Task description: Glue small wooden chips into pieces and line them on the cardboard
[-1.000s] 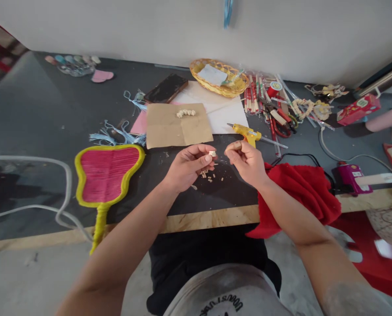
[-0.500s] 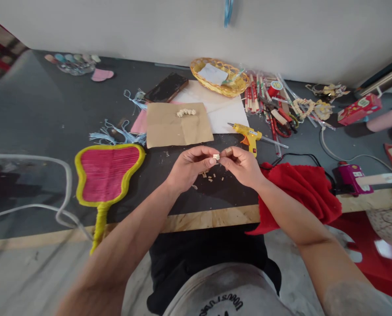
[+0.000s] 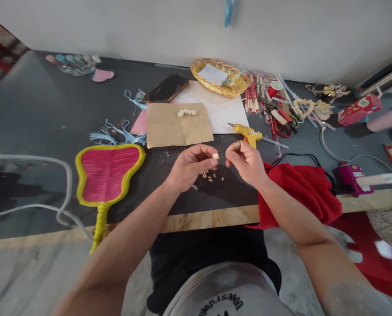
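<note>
My left hand (image 3: 196, 166) pinches a small cream-coloured piece (image 3: 216, 156) between thumb and forefinger, above the dark tabletop. Just to its right, a small gap away, is my right hand (image 3: 245, 161), its thumb and fingertips drawn together; whatever they may hold is too small or hidden to make out. Several tiny tan bits (image 3: 210, 177) lie scattered on the table below the hands. Beyond them, a sheet of brown paper (image 3: 165, 127) carries a curved row of cream pieces (image 3: 186, 113). A yellow glue gun (image 3: 248, 131) lies behind my right hand, which partly covers it.
A pink fan with a yellow rim (image 3: 108, 175) lies at left near a white cable (image 3: 66, 184). Red cloth (image 3: 297, 188) drapes over the front edge at right. Behind are a wicker basket (image 3: 230, 91), pliers (image 3: 275, 112), wrapped sticks (image 3: 253, 94) and a purple box (image 3: 350, 177).
My right hand has drawn away to the right from the cream piece, leaving a gap. The left hand keeps the piece in nearly the same place.
</note>
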A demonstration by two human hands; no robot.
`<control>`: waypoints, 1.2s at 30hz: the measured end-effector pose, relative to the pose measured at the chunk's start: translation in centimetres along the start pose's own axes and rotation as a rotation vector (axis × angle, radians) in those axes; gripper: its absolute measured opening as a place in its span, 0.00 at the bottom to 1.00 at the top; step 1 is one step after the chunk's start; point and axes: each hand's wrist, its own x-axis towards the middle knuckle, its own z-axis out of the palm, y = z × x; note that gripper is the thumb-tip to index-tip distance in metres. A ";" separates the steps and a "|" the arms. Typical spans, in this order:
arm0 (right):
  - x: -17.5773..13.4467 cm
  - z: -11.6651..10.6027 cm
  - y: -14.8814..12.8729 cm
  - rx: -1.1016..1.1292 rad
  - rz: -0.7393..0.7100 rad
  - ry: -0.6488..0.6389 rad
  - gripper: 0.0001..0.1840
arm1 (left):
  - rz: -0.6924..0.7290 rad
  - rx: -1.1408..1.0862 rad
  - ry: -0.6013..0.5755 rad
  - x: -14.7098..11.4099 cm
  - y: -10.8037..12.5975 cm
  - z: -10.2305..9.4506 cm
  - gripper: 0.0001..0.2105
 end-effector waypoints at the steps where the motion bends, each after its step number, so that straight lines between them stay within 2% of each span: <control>1: 0.0 0.1 0.0 0.006 0.008 -0.005 0.18 | 0.012 0.004 -0.005 0.0 -0.1 -0.1 0.12; 8: -0.2 0.7 0.6 0.039 0.064 -0.019 0.15 | 0.060 0.081 -0.003 0.0 -0.4 -0.1 0.12; 20: -0.5 0.2 0.7 -0.149 -0.058 -0.091 0.11 | 0.044 0.102 -0.021 -0.1 -0.2 0.0 0.10; 23: -0.3 0.0 0.8 -0.078 -0.037 -0.054 0.13 | 0.020 0.040 -0.013 -0.2 -0.2 0.0 0.10; 28: 0.1 -0.1 1.1 0.148 0.021 0.051 0.23 | 0.016 0.014 -0.002 -0.1 -0.2 0.0 0.11; 31: 0.1 0.0 1.3 0.139 0.043 0.035 0.20 | 0.073 0.057 0.024 0.0 -0.2 0.1 0.12; 33: 0.1 0.0 1.5 0.123 0.010 0.005 0.13 | 0.092 0.083 0.029 0.0 -0.3 0.0 0.12; 36: -0.1 0.1 1.7 0.017 -0.133 -0.047 0.15 | 0.072 0.074 0.019 0.0 -0.2 -0.1 0.12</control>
